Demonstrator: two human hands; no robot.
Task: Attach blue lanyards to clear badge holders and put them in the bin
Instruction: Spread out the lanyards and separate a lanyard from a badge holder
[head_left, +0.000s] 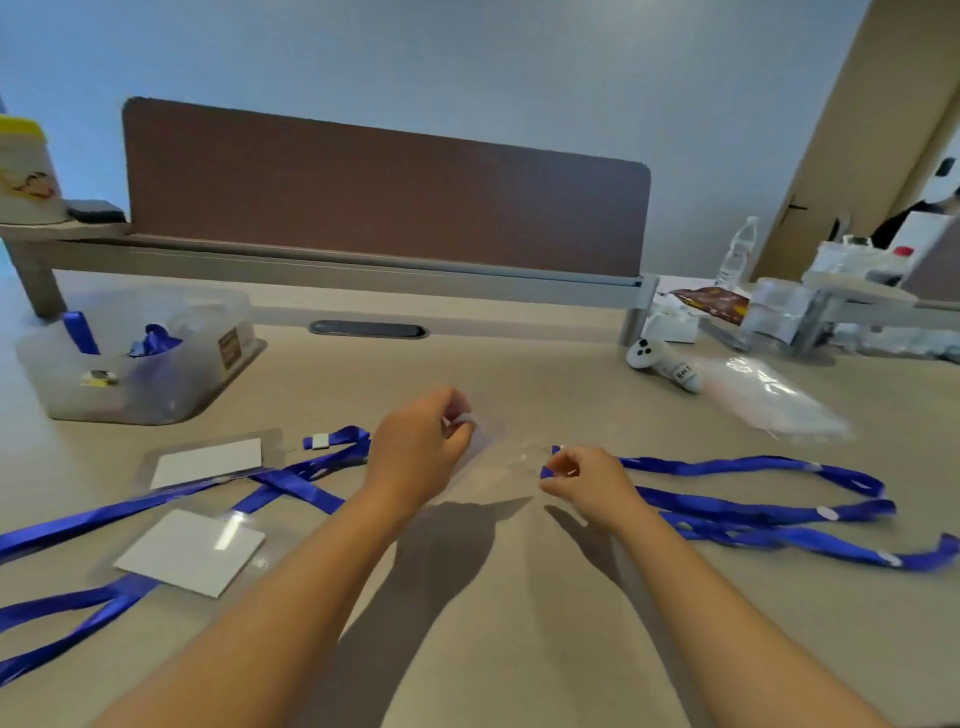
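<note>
My left hand (418, 447) pinches the top edge of a clear badge holder (493, 467) held just above the desk at the middle. My right hand (584, 480) pinches the clip end of a blue lanyard (753, 506), right beside the holder's edge. That lanyard trails in loops to the right. Two more badge holders with white cards (208, 460) (189, 551) lie at the left, with other blue lanyards (291, 480) across them. The clear plastic bin (140, 358) stands at the far left with blue lanyards inside.
A brown divider panel (384, 187) runs along the desk's back. A white controller (662, 364) and a clear plastic bag (769, 397) lie at the right. Bottles and boxes (831, 291) crowd the far right. A white container (26, 171) sits on a shelf at the far left.
</note>
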